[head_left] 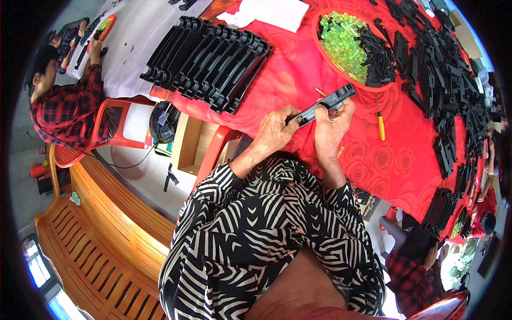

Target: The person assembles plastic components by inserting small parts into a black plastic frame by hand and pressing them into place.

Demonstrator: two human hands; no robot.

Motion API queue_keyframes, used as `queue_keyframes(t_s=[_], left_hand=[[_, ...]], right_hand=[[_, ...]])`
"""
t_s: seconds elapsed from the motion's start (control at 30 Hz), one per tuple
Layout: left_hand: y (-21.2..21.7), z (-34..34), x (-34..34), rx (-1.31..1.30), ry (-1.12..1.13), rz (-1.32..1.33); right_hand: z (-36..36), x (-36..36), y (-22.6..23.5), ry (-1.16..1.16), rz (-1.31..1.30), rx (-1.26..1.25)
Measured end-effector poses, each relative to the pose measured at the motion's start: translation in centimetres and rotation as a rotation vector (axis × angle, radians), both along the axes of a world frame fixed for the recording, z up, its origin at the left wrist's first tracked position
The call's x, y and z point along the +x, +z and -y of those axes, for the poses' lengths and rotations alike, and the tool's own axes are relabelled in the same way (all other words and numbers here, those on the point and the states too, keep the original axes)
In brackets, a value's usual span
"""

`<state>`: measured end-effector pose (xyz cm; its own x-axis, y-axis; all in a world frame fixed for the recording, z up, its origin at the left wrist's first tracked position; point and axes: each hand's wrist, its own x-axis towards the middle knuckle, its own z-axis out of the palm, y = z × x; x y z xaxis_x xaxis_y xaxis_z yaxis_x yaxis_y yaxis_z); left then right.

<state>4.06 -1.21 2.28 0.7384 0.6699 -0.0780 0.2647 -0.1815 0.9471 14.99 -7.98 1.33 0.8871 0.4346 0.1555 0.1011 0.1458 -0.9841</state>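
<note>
1. While the forearms reach in over the near edge of the bench (pixel 410 144), which is spread with a rose-patterned red cloth, a long black part (pixel 335 99) is held above that edge, tilted with its right end higher in the view.

2. The left hand (pixel 276 128) is clamped on the lower left end of the black part, its fingertips pinching the tip.

3. The right hand (pixel 333 120) is clamped on the same part nearer its other end, the thumb lying along it; the far end projects just past the fingers.

4. Toward the left edge of the bench, a row of similar black parts (pixel 208 64) lies side by side, well apart from the hands.

5. Beyond the right hand, toward the far edge, stands an orange-rimmed bowl (pixel 316 38) containing translucent yellow-green pieces (pixel 341 45) on its left and small black pieces (pixel 377 58) on its right.

6. Below this bowl, a screwdriver (pixel 381 128) with a yellow handle lies on the cloth, its shaft pointing to the rim.

7. Along the right edge extends a loose heap of black parts (pixel 437 80); at the near right corner sits a tidier black stack (pixel 440 208).
</note>
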Motion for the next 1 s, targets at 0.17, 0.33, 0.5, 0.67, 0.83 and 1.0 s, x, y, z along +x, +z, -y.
queue_keyframes(t_s=[0.17,0.33,0.5,0.67,0.83,1.0], left_hand=[[-1.0,0.0,-0.1,-0.042,0.015,0.030],[-1.5,-0.2,0.0,-0.107,0.075,0.083],[-0.5,-0.6,-0.7,0.058,0.022,-0.058],[0.3,-0.7,-0.6,0.056,-0.008,-0.102],[-0.3,-0.6,-1.0,0.067,0.015,-0.071],[-0.2,-0.6,-0.8,0.024,0.013,-0.052]], right_hand=[[0.3,-0.1,0.1,0.065,-0.053,-0.035],[1.1,0.1,2.0,-0.060,0.214,-0.035],[2.7,1.0,2.6,-0.125,0.548,-0.113],[2.5,1.2,3.3,0.077,1.143,-0.429],[2.2,1.1,2.8,0.156,1.229,-0.473],[2.2,1.0,3.2,0.123,1.155,-0.405]])
